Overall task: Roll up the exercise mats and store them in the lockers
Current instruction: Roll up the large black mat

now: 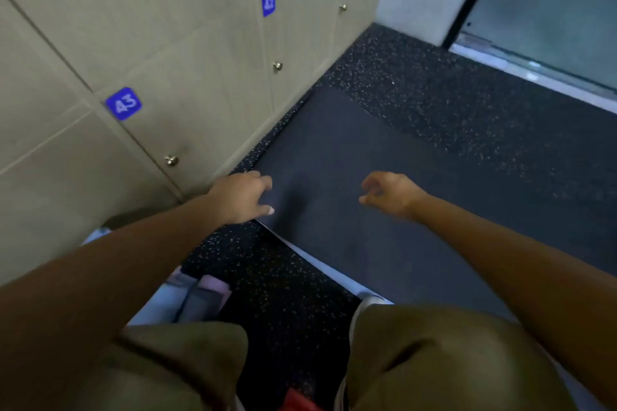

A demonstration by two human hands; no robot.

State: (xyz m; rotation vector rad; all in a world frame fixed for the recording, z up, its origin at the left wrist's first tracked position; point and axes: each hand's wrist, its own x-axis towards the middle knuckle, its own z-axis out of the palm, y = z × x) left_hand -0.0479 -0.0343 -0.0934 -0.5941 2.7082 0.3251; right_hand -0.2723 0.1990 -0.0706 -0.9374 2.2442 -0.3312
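Note:
A dark grey exercise mat [350,157] lies flat on the speckled floor beside the beige lockers [187,53], its near edge showing a pale underside. My left hand [242,197] reaches to the mat's near left corner, fingers over the edge; whether they grip it is unclear. Over the middle of the mat hovers my right hand [389,193], its fingers loosely curled and holding nothing. Locker doors 43 [124,103] and 42 [268,3] are closed.
Black speckled rubber floor [467,103] surrounds the mat. A glass door or window [551,10] with a dark frame stands at the far right. My knees in olive shorts fill the bottom. Pale folded items [197,297] lie by my left knee, and something red [297,400] by the bottom edge.

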